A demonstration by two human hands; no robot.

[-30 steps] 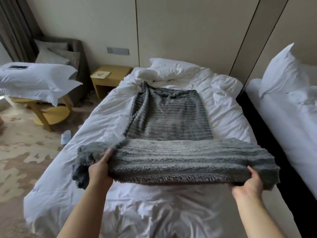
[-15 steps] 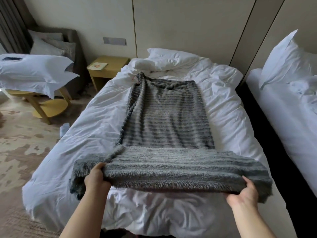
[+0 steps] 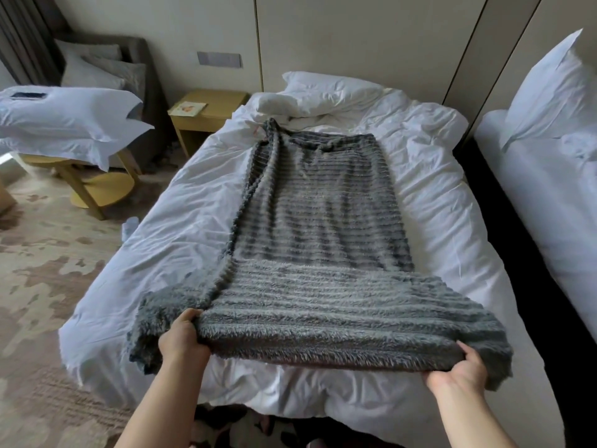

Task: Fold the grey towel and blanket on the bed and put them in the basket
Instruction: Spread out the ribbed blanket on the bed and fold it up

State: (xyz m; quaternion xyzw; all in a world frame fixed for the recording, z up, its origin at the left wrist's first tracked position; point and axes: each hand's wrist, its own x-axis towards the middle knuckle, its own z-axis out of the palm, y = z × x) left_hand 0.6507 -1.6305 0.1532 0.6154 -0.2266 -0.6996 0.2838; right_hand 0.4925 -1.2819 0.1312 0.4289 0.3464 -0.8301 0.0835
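Indoors, rumpled white bed [image 3: 168, 240], nightstand [image 3: 210, 114] beside, grey blanket [image 3: 323, 221] lengthwise, left hand [image 3: 184, 342] and right hand [image 3: 458, 373] gripping edge

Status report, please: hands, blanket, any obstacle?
Left hand, right hand both grip grey blanket near edge, raised. Rest lies along white bed. Nothing lies on it.

1. The blanket [image 3: 316, 221] lies lengthwise along the middle of the bed [image 3: 168, 240], with its near end held off the bed at lower centre.
2. The left hand [image 3: 182, 341] grips that end toward its left, and the right hand [image 3: 460, 373] grips its right corner.
3. A pillow [image 3: 326, 92] lies at the bed's far end, above the blanket.
4. A nightstand [image 3: 210, 114] stands left of the pillow.
5. A second bed [image 3: 549, 195] runs along the right edge.
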